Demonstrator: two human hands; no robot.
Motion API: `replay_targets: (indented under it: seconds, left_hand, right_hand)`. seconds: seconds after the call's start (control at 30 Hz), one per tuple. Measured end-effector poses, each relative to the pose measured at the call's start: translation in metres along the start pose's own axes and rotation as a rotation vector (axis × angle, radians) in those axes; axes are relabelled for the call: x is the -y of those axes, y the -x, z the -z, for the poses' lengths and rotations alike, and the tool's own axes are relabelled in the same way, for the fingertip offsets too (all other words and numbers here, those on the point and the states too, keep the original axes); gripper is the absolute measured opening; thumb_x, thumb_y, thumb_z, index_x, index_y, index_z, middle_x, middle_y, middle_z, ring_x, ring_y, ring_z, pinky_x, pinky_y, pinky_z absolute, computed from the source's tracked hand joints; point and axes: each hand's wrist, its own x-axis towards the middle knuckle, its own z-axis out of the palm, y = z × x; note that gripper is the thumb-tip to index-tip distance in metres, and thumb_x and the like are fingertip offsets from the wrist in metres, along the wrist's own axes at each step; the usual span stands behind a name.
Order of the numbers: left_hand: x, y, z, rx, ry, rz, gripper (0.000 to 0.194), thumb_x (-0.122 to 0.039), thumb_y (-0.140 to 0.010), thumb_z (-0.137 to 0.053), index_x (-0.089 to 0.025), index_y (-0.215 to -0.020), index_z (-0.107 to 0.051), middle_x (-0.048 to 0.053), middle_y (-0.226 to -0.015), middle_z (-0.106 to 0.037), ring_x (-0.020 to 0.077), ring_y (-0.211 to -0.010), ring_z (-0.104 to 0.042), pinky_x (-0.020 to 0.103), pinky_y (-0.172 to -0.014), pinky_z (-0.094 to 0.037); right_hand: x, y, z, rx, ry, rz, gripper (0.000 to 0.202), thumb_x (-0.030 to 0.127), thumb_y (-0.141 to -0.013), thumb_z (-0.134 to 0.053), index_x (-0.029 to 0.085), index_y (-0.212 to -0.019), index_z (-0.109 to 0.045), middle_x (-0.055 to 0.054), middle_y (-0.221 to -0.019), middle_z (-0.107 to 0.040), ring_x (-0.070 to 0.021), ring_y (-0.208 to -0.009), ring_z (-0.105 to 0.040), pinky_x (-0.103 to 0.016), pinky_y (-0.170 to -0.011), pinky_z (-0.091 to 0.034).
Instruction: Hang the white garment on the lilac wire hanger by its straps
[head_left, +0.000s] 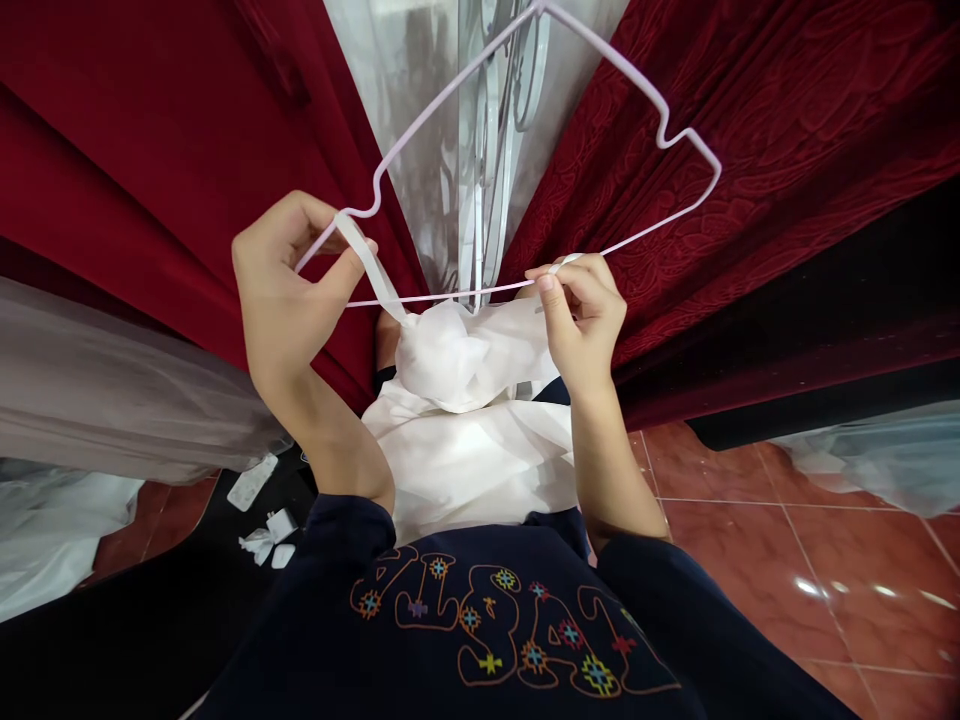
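A pale pink clothes hanger (459, 88) is held up in front of me, its top at the upper edge of the view. My left hand (281, 290) is closed around its left corner, with the thumb against a thin white strap (369, 262) looped over the notch there. The strap runs down to a white garment (472, 465) gathered on my lap. My right hand (589, 310) pinches at the hanger's lower bar, fingers closed on another white strap (566, 262) of the garment. The right notch of the hanger carries no strap.
Red curtain-like fabric (187, 120) hangs on the left and patterned red fabric (750, 200) on the right. Between them stands a white metal frame (487, 150). A white charger plug (281, 525) and other small items lie on a black surface to the left. Red floor tiles (720, 540) show at right.
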Motion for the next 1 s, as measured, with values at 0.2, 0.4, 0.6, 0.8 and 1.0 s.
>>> replay_targets:
  seconds: [0.2,0.4,0.6,0.8,1.0]
  left_hand:
    - [-0.006,-0.01,0.003,0.138,0.09,-0.114,0.045,-0.011,-0.095,-0.086,-0.023,-0.138,-0.081,0.003,-0.101,-0.076,0.0187,-0.091,-0.072,0.03,-0.082,-0.062]
    - [0.027,0.036,-0.031,-0.537,0.64,0.362,0.016,-0.029,-0.112,-0.059,-0.022,-0.111,-0.074,-0.001,-0.087,-0.075,0.011,-0.073,-0.069,0.024,-0.072,-0.058]
    - [0.019,0.059,-0.071,-0.543,0.845,0.546,0.033,-0.06,-0.108,-0.061,-0.027,-0.105,-0.06,0.002,-0.104,-0.071,0.0185,-0.113,-0.074,0.031,-0.112,-0.056]
    - [0.018,0.055,-0.066,-0.513,0.842,0.571,0.045,-0.066,-0.109,-0.062,-0.025,-0.091,-0.053,0.001,-0.089,-0.061,0.0185,-0.103,-0.073,0.032,-0.109,-0.059]
    - [0.018,0.055,-0.056,-0.511,0.901,0.554,0.049,-0.07,-0.11,-0.058,-0.025,-0.092,-0.054,0.001,-0.087,-0.058,0.0168,-0.095,-0.072,0.028,-0.099,-0.061]
  right_hand:
    - [0.0,0.001,-0.001,-0.009,-0.04,-0.007,0.025,0.042,-0.107,-0.067,0.025,-0.1,-0.083,-0.001,-0.096,-0.072,-0.0135,-0.091,-0.068,-0.037,-0.087,-0.056]
    - [0.004,0.007,-0.007,-0.001,-0.024,-0.022,0.023,0.042,-0.107,-0.066,0.028,-0.109,-0.084,-0.001,-0.098,-0.069,-0.0129,-0.089,-0.066,-0.034,-0.076,-0.053]
    - [0.015,0.004,-0.014,0.028,-0.021,-0.021,0.029,0.042,-0.11,-0.057,0.034,-0.117,-0.084,-0.001,-0.097,-0.067,-0.0139,-0.088,-0.066,-0.038,-0.082,-0.06]
    - [-0.008,-0.003,0.019,-0.296,-0.098,-0.075,0.028,0.045,-0.106,-0.064,0.029,-0.123,-0.08,-0.005,-0.112,-0.076,-0.0204,-0.105,-0.078,-0.046,-0.095,-0.067]
    - [-0.052,-0.017,0.099,-0.519,-0.031,0.057,0.024,0.03,-0.1,-0.074,0.031,-0.124,-0.082,-0.001,-0.116,-0.076,-0.0226,-0.111,-0.08,-0.052,-0.103,-0.068]
